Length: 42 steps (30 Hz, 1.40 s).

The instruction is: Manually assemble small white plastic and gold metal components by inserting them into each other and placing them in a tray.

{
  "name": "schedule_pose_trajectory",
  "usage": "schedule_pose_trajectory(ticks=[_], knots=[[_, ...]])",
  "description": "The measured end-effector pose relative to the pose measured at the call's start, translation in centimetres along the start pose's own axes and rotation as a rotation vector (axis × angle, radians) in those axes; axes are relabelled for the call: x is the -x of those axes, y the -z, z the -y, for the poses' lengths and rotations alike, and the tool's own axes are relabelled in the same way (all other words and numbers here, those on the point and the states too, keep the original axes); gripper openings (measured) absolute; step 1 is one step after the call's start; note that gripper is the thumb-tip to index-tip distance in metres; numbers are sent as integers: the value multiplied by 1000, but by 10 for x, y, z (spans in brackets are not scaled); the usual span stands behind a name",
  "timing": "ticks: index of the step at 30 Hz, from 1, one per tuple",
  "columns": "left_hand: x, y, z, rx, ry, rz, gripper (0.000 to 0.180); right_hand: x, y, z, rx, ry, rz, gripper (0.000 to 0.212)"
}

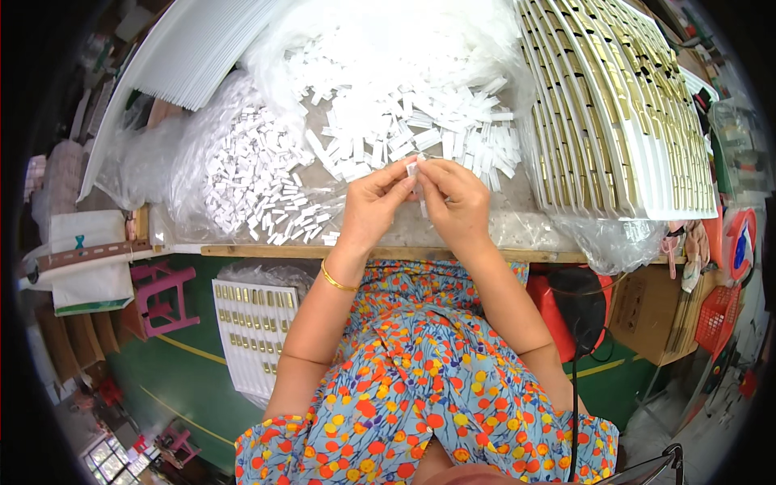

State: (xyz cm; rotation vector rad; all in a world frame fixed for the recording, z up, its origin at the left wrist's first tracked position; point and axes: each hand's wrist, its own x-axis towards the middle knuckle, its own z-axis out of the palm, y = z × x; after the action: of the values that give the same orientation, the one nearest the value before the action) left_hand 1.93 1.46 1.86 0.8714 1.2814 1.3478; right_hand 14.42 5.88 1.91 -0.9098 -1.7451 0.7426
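My left hand point(375, 199) and my right hand point(457, 200) meet over the near part of the table, fingertips pinched together. Between them is a small white plastic piece point(412, 170), partly covered by the fingers. Just beyond my fingertips spreads a heap of flat white strips point(453, 133). To the left lies a pile of shorter white pieces point(259, 174), some of them scattered close to the table's front edge.
Trays with rows of gold-coloured pieces point(614, 113) stand at the right. Stacked white sheets point(202, 48) lean at the far left. Clear plastic film point(606, 242) hangs over the table's wooden edge point(259, 251). Below left is another white tray point(252, 364), near a pink stool point(166, 299).
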Motion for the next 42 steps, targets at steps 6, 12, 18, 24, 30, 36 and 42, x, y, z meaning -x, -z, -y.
schedule_pose_trajectory(ticks=[6, 12, 18, 24, 30, 36, 42], knots=[[2, -5, -5, -24, 8, -16, 28, -1, 2, 0, 72, 58, 7, 15], [0, 0, -5, -80, 75, -34, 28, 2, 2, -3, -16, -40, 23, 15], [-3, 4, -5, 122, 197, 27, 26, 3, 5, -6, -348, -395, 95, 14], [-2, -1, -10, 50, 184, 5, 25, 3, 4, -5, -264, -296, 66, 13], [-2, -3, -7, -86, 113, -6, 26, 0, 4, -3, -69, -136, 32, 10], [-1, -1, -5, -72, 83, 15, 27, 1, 2, -4, 66, -31, 24, 10], [3, -5, -3, -213, 7, -67, 27, 1, -3, 6, 216, 120, -30, 7]])
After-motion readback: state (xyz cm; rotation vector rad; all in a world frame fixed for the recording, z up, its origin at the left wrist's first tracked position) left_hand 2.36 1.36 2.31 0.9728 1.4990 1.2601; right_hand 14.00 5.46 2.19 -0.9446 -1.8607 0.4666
